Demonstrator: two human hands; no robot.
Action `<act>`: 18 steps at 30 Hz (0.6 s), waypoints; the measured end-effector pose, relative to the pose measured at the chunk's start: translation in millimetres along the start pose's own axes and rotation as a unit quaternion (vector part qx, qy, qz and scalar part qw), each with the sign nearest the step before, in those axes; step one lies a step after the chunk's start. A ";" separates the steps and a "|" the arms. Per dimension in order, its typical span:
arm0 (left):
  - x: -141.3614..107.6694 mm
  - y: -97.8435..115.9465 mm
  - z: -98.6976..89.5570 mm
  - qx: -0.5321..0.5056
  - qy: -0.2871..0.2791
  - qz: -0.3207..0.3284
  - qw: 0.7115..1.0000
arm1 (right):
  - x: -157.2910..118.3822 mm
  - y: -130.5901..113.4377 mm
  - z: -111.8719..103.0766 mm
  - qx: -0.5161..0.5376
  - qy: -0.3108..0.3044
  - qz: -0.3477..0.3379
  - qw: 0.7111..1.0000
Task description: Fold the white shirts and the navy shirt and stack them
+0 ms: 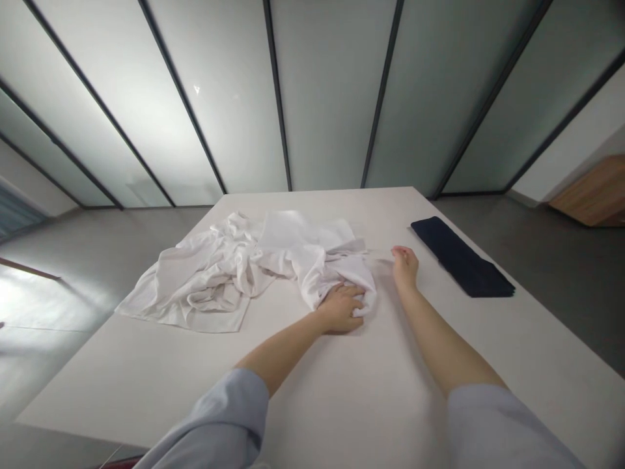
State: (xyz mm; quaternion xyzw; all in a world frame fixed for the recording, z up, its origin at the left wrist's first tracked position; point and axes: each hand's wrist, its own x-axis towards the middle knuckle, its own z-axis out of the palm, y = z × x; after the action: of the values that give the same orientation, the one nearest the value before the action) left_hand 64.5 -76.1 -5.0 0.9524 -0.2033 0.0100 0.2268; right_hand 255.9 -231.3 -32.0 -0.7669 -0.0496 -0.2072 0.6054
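A crumpled white garment [312, 264] lies across the middle of the table. My left hand [342, 309] rests on its near right end, fingers curled over a bunched fold, thumb apart on the near side. To the right, my right hand [405, 264] is raised a little, its fingertips pinched together on a thin, pale strip that stretches from the garment. The strip is faint, and whether it is a strap or a pulled edge I cannot tell. Further left, more rumpled white cloth [195, 286] spreads out with a straight hem toward me; whether it is a separate piece is unclear.
A dark navy folded cloth [461, 256] lies near the right edge of the white table [303, 404]. Beyond the far edge stand frosted glass panels [322, 98] with dark frames. A wooden piece [593, 192] is on the floor at the far right.
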 end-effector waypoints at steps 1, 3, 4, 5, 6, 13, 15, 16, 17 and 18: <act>-3.4 3.3 6.2 -0.020 -0.005 0.017 1.000 | 1.8 -0.5 -2.1 -0.003 0.004 0.001 1.000; -7.2 6.2 9.0 -0.076 -0.020 0.050 0.996 | 1.4 -5.1 -4.5 -0.021 -0.011 -0.026 0.999; -8.2 6.0 7.6 -0.105 -0.033 0.066 0.992 | -0.9 -8.8 -4.5 -0.035 -0.037 -0.055 0.997; -9.0 4.7 5.3 -0.130 -0.047 0.078 0.987 | -4.3 -13.0 -3.7 -0.053 -0.080 -0.091 0.991; -9.9 2.5 2.4 -0.149 -0.060 0.085 0.983 | -8.7 -17.0 -2.1 -0.074 -0.139 -0.129 0.979; -21.8 -29.6 -35.8 -0.088 -0.067 0.040 0.993 | -32.4 -27.0 6.8 -0.306 -0.403 -0.221 0.834; -24.9 -44.5 -52.4 -0.029 -0.053 0.009 0.998 | -30.0 -31.1 0.8 -0.362 -0.387 -0.212 0.821; -25.9 -52.7 -60.1 0.003 -0.048 -0.013 0.999 | -28.2 -35.4 -3.8 -0.391 -0.381 -0.203 0.813; -26.1 -61.0 -66.9 0.035 -0.045 -0.036 0.998 | -27.0 -41.2 -8.9 -0.422 -0.376 -0.190 0.802; -25.7 -69.2 -72.6 0.065 -0.044 -0.058 0.995 | -27.2 -48.6 -14.1 -0.455 -0.373 -0.177 0.789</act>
State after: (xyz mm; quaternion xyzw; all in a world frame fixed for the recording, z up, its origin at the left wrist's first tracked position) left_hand 73.4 21.7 27.6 0.9749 -0.1561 -0.0317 0.1554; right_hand 211.6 -227.2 4.5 -0.9489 -0.3068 -0.0074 0.0739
